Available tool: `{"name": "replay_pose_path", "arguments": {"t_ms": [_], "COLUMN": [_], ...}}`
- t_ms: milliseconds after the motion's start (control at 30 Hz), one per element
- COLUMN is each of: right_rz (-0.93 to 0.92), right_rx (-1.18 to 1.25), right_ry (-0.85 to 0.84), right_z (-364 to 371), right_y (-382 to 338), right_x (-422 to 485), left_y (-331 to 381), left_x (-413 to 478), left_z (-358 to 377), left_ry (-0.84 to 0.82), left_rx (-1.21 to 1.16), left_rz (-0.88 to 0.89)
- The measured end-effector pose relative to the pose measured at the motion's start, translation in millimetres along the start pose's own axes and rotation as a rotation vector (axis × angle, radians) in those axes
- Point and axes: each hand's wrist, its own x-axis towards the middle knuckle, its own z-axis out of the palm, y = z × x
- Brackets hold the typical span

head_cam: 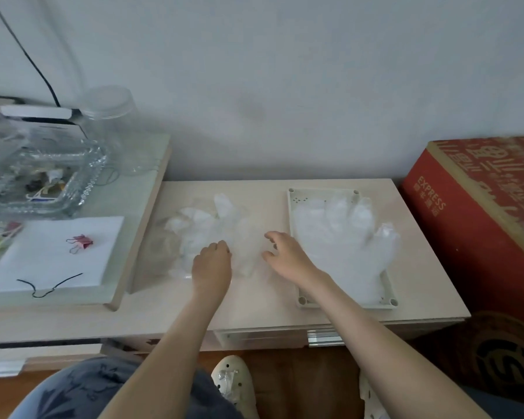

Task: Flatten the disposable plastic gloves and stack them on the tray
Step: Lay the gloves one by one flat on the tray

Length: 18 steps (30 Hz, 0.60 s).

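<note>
A pale rectangular tray [297, 300] lies on the right half of the low table [273, 313]. Flattened clear plastic gloves [345, 243] are spread on it, fingers pointing away, the thumb hanging over the right rim. Left of the tray sits a crumpled heap of clear gloves [206, 225]. My left hand [212, 264] has curled fingers on the near part of that heap, pinching the plastic. My right hand [288, 255] is beside it, fingers bent and spread over the same plastic's right edge; whether it grips the film is unclear.
A higher desk on the left carries a glass dish [82, 189], a clear jar [109, 110], white paper [61, 252] and a pink binder clip [80, 241]. A red cardboard box [478, 213] stands at the table's right edge. The wall is close behind.
</note>
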Motion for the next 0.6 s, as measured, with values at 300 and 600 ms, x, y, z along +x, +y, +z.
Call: {"name": "replay_pose_path", "arguments": {"t_ms": [300,600], "right_rz": [0.144,0.187], "right_rx": [0.302,0.355], "right_ry": [0.000,-0.023], "right_z": [-1,10], "right_y": [-9,-1], "right_x": [13,25], "left_y": [4,0], "left_x": [5,9], "left_z": [2,-4], "left_ry": [-0.091,-0.063], "left_rx": [-0.133,-0.148], "left_rz": [0.055,-0.066]}}
